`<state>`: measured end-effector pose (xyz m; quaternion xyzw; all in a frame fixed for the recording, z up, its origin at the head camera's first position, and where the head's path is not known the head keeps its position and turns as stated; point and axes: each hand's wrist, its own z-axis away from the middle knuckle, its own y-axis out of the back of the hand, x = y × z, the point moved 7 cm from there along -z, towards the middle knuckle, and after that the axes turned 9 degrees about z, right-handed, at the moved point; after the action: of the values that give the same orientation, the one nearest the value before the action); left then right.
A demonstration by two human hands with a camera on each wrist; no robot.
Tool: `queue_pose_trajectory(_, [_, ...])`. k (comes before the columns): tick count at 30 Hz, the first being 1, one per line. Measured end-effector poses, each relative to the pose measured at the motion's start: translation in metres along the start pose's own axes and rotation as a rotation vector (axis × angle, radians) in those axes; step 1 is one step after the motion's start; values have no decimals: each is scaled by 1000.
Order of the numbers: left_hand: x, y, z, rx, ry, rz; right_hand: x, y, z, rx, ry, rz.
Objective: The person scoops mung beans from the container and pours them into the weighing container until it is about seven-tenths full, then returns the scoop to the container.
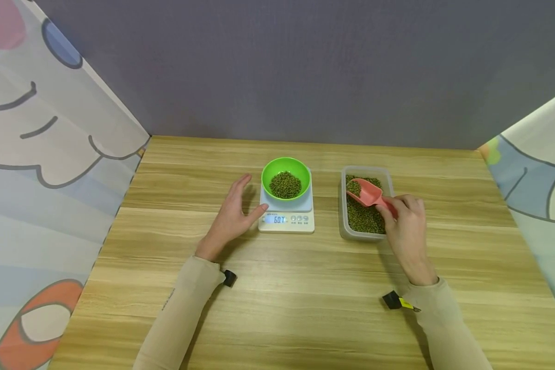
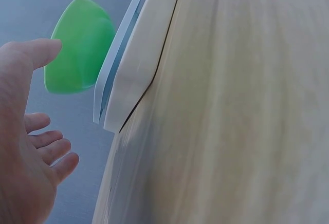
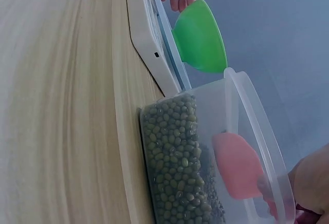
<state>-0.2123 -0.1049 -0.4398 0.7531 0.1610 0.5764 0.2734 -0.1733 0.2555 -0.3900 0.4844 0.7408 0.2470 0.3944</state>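
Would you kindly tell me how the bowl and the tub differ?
The bowl is green and round; the tub is see-through and rectangular. The bowl sits on the scale, the tub on the table. The bowl holds fewer beans than the tub. Both are open-topped.

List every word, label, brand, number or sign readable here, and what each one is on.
"607": on the display of the kitchen scale; whether a decimal point sits before the 7 is unclear.
Print above the display: too small to read.
Marks at the scale's buttons: too small to read.
Dark marking on the left sleeve: possibly lettering, too small to read.
Green bowl, pink scoop, plastic container: no text visible.
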Motion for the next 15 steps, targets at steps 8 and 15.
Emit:
queue_pose_trajectory(8, [0, 0, 0, -2, 6, -5, 3, 2, 0, 4, -8, 8])
queue_pose_trajectory(15, [1, 0, 0, -4, 11, -5, 5, 4, -1, 16, -9, 22])
